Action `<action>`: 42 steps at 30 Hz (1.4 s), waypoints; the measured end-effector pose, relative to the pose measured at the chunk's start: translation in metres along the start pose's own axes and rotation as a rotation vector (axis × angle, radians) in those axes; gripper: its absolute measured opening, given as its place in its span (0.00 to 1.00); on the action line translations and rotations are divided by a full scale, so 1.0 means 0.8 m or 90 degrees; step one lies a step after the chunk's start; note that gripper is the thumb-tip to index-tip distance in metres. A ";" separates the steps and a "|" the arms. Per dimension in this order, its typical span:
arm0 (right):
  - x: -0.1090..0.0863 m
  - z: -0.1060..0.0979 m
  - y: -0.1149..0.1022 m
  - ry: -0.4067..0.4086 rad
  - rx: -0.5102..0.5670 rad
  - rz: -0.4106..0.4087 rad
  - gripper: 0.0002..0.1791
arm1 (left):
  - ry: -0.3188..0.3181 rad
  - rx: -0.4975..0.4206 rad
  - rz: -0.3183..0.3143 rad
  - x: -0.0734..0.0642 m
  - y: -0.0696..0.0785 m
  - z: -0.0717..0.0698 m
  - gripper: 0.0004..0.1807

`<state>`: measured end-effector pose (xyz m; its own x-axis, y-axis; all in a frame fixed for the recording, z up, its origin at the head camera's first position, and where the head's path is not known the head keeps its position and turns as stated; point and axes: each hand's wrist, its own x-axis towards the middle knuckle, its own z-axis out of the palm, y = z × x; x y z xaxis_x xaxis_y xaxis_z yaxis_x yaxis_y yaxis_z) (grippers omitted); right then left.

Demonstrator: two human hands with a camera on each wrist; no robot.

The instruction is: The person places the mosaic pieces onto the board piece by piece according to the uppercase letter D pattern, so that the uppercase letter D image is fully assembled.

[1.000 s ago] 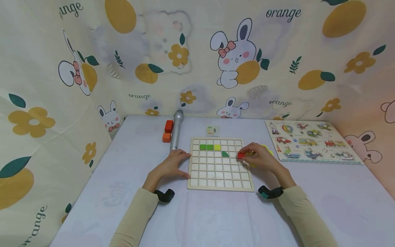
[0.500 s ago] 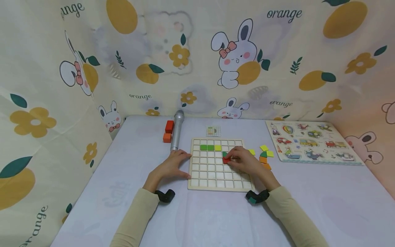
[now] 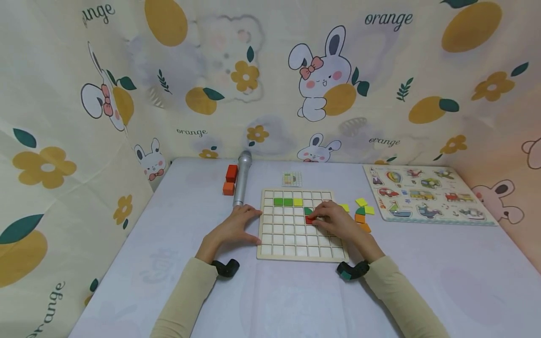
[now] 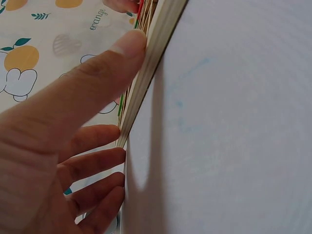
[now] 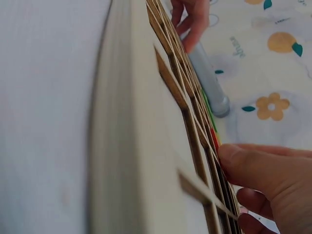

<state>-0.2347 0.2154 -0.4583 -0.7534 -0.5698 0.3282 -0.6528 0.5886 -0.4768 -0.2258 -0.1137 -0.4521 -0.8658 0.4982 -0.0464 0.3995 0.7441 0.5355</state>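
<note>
A wooden grid board (image 3: 295, 239) lies flat on the table. My left hand (image 3: 234, 227) spreads along its left side, with thumb and fingers touching the edge; the left wrist view shows the thumb (image 4: 127, 48) against the frame. Over the board's right half, my right hand (image 3: 338, 220) pinches a red tile (image 3: 309, 220) at a cell right below a green quarter-round tile (image 3: 308, 211). How deep the red tile sits in the cell I cannot tell. Two green tiles (image 3: 283, 202) and a yellow tile (image 3: 297, 202) fill neighbouring cells in an upper row.
Right of the board lie several loose tiles, yellow (image 3: 369, 210), orange (image 3: 360, 218) and green. A small pattern card (image 3: 291, 179) lies behind it. To the left are a silver microphone (image 3: 242, 178) and two red-orange blocks (image 3: 231, 173). A picture puzzle board (image 3: 431, 195) lies back right.
My right hand has carried the red tile leftward from the board's right edge to the cell below the green quarter-round tile. The left hand has stayed at the board's edge.
</note>
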 end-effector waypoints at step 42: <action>-0.082 -0.080 0.074 0.023 -0.045 0.223 0.20 | -0.001 -0.001 -0.012 0.000 0.000 0.000 0.46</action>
<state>-0.2287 0.3242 -0.4556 -0.9339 -0.3065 0.1840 -0.3573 0.7833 -0.5087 -0.2254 -0.1135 -0.4521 -0.8727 0.4847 -0.0587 0.3823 0.7531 0.5354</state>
